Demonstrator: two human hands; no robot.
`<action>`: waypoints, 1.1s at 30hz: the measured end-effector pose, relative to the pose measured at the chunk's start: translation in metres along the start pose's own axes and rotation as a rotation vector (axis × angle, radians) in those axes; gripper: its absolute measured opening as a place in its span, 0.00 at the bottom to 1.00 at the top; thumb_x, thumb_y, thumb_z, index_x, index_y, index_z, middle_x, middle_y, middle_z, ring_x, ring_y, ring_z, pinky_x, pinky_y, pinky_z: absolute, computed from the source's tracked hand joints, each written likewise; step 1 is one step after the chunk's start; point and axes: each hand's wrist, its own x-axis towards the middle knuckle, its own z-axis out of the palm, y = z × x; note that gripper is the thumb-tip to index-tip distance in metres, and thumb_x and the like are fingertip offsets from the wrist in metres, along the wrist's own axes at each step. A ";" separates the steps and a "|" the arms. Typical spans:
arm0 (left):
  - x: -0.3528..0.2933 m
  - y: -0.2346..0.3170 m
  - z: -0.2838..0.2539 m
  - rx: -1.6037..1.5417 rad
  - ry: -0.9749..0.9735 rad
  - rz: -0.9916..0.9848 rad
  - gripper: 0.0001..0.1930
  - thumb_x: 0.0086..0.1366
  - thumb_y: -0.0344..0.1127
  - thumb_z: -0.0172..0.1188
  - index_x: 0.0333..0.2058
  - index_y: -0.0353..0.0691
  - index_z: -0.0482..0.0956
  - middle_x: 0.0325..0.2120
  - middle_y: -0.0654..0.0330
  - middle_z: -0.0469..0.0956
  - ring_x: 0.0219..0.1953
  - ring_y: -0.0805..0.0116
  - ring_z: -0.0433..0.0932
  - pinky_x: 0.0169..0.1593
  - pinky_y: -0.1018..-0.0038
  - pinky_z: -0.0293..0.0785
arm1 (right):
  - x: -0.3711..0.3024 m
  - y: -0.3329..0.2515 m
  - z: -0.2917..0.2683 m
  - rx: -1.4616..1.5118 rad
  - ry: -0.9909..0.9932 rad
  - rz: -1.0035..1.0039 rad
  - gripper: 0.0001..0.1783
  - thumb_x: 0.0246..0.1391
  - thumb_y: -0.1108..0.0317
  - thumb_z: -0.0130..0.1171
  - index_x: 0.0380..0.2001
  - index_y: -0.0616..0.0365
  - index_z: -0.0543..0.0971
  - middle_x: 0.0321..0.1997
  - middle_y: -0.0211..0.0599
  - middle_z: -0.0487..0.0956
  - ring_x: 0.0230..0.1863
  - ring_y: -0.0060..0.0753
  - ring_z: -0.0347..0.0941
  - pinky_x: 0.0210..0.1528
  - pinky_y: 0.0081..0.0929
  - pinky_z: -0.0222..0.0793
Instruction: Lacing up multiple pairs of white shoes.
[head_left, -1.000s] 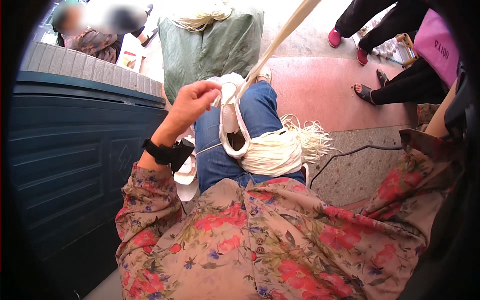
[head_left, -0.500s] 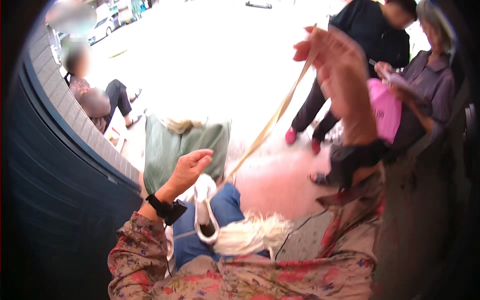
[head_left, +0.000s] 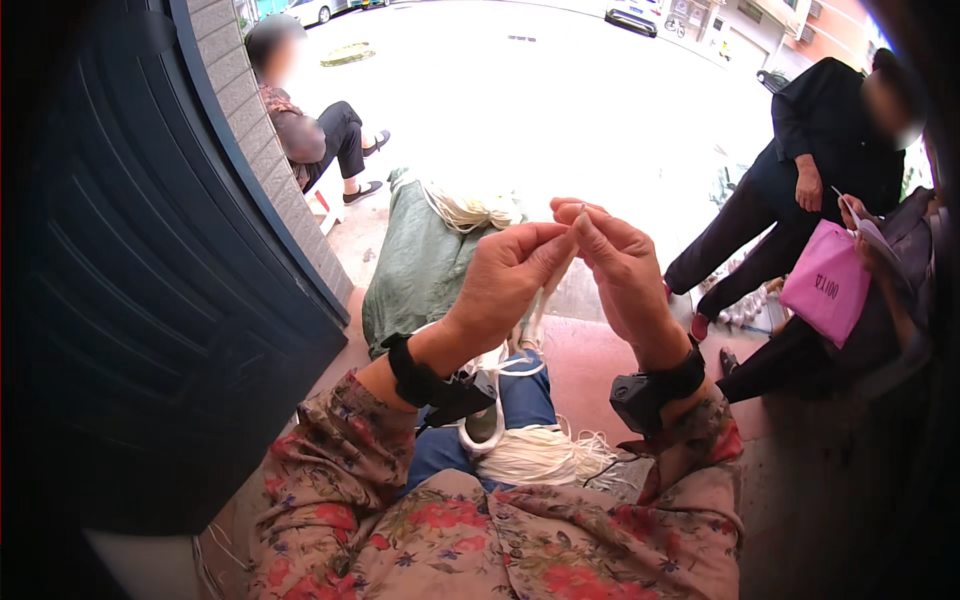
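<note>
My left hand (head_left: pixel 500 282) and my right hand (head_left: pixel 628 275) meet fingertip to fingertip in front of me, both closed in a pinch. From between them a cream-coloured strand (head_left: pixel 541 305) hangs toward my lap; the pinched part is mostly hidden by the fingers. Below, on my blue-clad legs, lies a white-rimmed, shoe-like piece (head_left: pixel 470 440) with loose white strands, partly covered by my left wrist. Beside it a bundle of cream strands (head_left: pixel 535 455) spreads to the right. Each wrist wears a black strapped device.
A green sack (head_left: pixel 415 265) stands in front of me, topped by another cream bundle (head_left: pixel 462 208). A dark blue door (head_left: pixel 170 290) is close on the left. One person (head_left: pixel 330 140) sits beyond it; two others are at right, near a pink bag (head_left: pixel 828 280).
My right hand has come down from high on the right to meet my left, which has moved up and right. The strand, stretched long before, now hangs below both hands. The view has shifted.
</note>
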 end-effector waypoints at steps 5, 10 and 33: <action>-0.004 0.000 -0.009 -0.058 -0.051 -0.094 0.16 0.64 0.44 0.53 0.33 0.34 0.76 0.22 0.69 0.71 0.23 0.84 0.64 0.27 0.86 0.60 | -0.002 0.013 0.001 0.117 -0.006 0.091 0.17 0.58 0.62 0.51 0.45 0.61 0.74 0.46 0.41 0.75 0.47 0.29 0.71 0.50 0.28 0.66; -0.004 -0.001 -0.008 -0.205 -0.109 -0.176 0.16 0.64 0.45 0.53 0.29 0.36 0.75 0.20 0.71 0.69 0.21 0.85 0.62 0.25 0.86 0.58 | -0.003 0.028 0.000 0.175 0.023 0.112 0.18 0.59 0.61 0.49 0.46 0.62 0.73 0.46 0.44 0.75 0.47 0.31 0.71 0.50 0.30 0.67; -0.053 -0.181 -0.148 1.372 -0.255 -0.145 0.08 0.56 0.30 0.52 0.30 0.34 0.78 0.25 0.45 0.76 0.33 0.49 0.76 0.37 0.60 0.71 | -0.104 -0.030 -0.071 0.003 0.280 -0.110 0.15 0.63 0.62 0.41 0.44 0.61 0.69 0.16 0.24 0.59 0.13 0.13 0.51 0.14 0.12 0.50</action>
